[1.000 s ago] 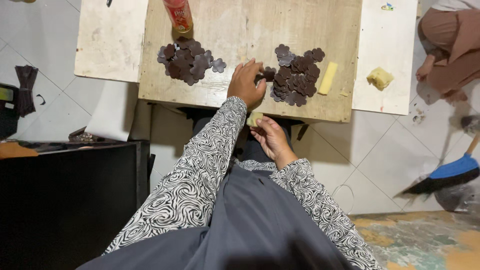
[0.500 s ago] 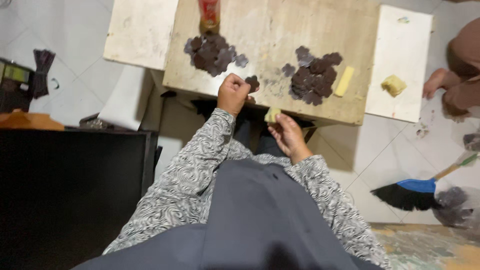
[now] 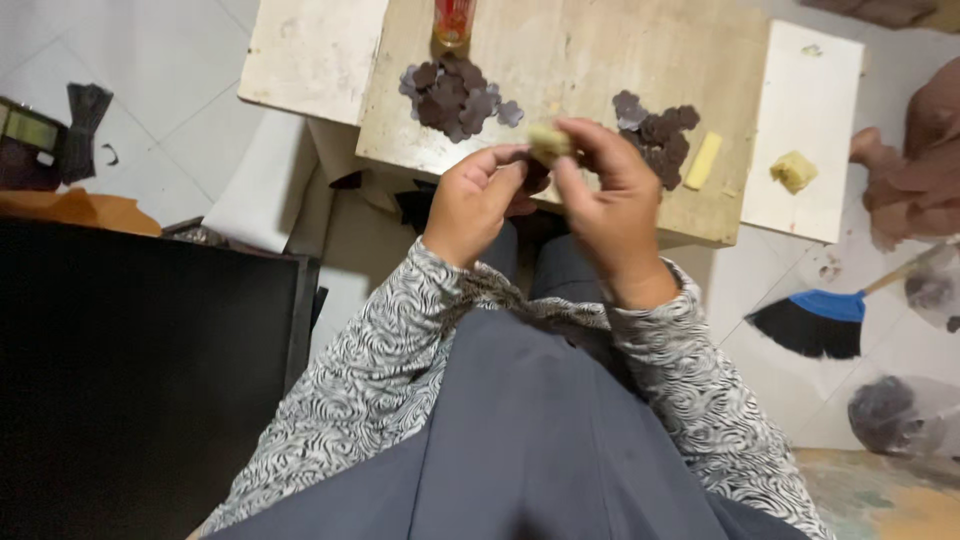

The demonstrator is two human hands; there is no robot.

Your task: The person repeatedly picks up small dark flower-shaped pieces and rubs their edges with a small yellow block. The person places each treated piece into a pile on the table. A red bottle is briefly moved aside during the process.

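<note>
Seen from above, we hold both hands up together over the near edge of a low wooden board (image 3: 600, 60) set on a tiled floor. Our right hand (image 3: 610, 205) pinches a small pale yellow lump (image 3: 547, 142) between thumb and fingertips, the fingers curled close around it. Our left hand (image 3: 475, 200) meets it from the other side, its fingers bent narrow around a dark flower-shaped piece (image 3: 536, 176) (only part of it shows below the lump, so how it is gripped we cannot tell exactly). The lump and the dark piece sit touching, between the two hands, just above the board's front edge.

On the board lie two heaps of the same dark flower-shaped pieces: one heap (image 3: 452, 97) toward the far left, beside a red-capped bottle (image 3: 453, 20), the other heap (image 3: 660, 135) to the right, partly behind our right hand. A pale yellow stick (image 3: 702, 161) lies just beside that second heap. On a white panel (image 3: 810, 120) next to the board rests another yellow lump (image 3: 793, 171). Another person's hand (image 3: 880, 160) shows at the right edge, and a blue-headed broom (image 3: 815, 322) lies on the floor below it.
</note>
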